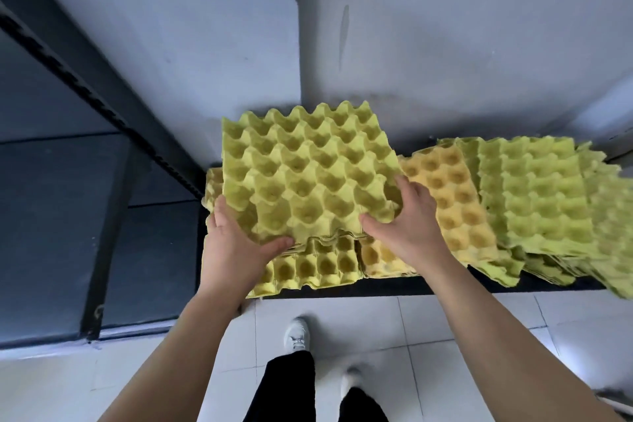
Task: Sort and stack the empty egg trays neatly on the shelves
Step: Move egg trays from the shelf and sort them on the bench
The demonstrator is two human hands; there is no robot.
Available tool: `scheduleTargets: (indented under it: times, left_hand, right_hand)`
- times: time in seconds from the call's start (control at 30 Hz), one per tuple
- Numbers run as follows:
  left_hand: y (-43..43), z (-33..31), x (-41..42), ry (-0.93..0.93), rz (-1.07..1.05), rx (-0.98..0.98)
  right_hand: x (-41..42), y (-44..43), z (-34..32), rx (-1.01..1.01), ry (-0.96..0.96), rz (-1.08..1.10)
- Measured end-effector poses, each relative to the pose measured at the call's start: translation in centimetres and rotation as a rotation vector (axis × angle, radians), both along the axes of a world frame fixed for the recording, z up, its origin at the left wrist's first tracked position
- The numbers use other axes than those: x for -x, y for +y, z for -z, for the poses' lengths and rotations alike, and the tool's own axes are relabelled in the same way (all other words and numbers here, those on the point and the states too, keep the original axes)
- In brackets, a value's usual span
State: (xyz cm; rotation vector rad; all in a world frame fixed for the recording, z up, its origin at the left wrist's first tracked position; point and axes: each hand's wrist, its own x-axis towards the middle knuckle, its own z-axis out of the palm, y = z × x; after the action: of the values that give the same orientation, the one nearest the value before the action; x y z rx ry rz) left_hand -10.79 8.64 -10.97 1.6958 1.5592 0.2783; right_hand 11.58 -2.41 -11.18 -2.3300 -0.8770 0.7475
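Note:
I hold a yellow-green egg tray (305, 171) tilted above a stack of yellow trays (318, 267) on the low dark shelf (445, 288). My left hand (233, 250) grips the tray's near left corner, thumb on top. My right hand (407, 216) grips its near right edge, fingers curled into the cups. To the right lies an orange-yellow tray (452, 199), then a loose, fanned pile of green trays (548, 205).
A dark metal shelf upright (78, 62) slants across the left. Grey wall panels (445, 44) stand behind the trays. White floor tiles (445, 325) lie in front of the shelf, with my shoes (297, 334) and dark trousers below.

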Motion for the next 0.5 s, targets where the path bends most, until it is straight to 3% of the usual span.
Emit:
scheduleTargets:
  times: [0.5]
  left_hand:
    - [-12.3, -19.5, 5.4, -0.29, -0.264, -0.459]
  right_hand:
    - [3.7, -6.9, -19.0, -0.473, -0.172, -0.192]
